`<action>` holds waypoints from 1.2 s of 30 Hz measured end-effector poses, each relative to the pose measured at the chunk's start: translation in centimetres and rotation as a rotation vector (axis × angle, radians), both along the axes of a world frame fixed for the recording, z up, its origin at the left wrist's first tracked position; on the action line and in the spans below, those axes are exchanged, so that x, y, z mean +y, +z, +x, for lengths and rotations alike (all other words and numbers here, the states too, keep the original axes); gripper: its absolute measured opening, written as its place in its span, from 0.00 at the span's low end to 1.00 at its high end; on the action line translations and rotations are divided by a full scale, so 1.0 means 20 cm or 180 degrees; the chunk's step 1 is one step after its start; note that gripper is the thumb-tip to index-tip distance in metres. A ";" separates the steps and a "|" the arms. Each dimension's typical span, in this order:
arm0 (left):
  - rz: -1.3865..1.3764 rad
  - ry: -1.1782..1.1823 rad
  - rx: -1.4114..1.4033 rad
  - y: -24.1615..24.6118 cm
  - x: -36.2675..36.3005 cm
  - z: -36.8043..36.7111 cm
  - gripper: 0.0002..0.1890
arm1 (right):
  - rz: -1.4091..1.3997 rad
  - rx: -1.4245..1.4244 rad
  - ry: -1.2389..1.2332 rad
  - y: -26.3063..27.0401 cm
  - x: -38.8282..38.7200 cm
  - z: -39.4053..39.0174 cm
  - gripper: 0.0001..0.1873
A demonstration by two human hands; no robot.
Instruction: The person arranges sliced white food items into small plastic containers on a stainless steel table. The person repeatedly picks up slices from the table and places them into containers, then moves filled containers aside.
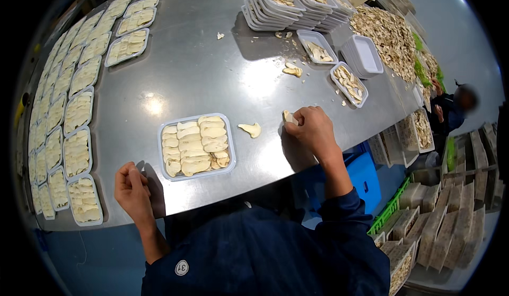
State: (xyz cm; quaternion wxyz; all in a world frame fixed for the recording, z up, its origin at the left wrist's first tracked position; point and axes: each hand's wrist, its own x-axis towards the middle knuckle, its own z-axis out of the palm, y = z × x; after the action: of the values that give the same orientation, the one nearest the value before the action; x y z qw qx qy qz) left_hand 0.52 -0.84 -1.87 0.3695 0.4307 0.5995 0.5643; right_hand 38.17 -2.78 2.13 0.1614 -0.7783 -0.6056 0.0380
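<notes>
A plastic tray (233,164) before me holds pale mushroom slices (191,145) laid in overlapping rows, with smaller, browner pieces (220,158) showing at its lower right corner. Left of the tray, my left hand (133,190) is at the table's near edge, fingers curled; no object shows in it. My right hand (312,131), to the right of the tray, pinches a mushroom slice (288,117) between thumb and fingers above the metal table. One loose mushroom slice (250,129) lies on the table between the tray and my right hand.
Filled trays (77,152) stand in rows at the left. Stacked trays of slices (274,13), empty nested trays (364,55) and a heap of slices (383,37) are at the back right. A blue stool (364,180) and crates (421,129) stand beside the table; another person (451,107) is beyond.
</notes>
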 end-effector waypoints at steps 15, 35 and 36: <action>-0.0007 -0.0080 -0.0089 -0.05 0.03 -0.14 0.06 | 0.0289 0.0572 0.2283 0.04 0.04 -0.70 0.15; -0.0108 -0.0149 -0.0039 0.02 0.10 0.02 0.06 | 0.0025 -0.0223 -0.0356 -0.12 0.58 0.48 0.15; -0.0117 -0.0141 -0.0055 0.01 0.09 0.02 0.06 | 0.0021 0.0123 -0.0399 -0.10 0.57 0.45 0.14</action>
State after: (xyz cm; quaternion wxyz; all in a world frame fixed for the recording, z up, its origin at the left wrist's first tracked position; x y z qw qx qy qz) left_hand 0.85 1.03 -1.59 0.3949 0.4321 0.5970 0.5486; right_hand 47.22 8.60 0.20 0.1777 -0.8132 -0.5526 0.0408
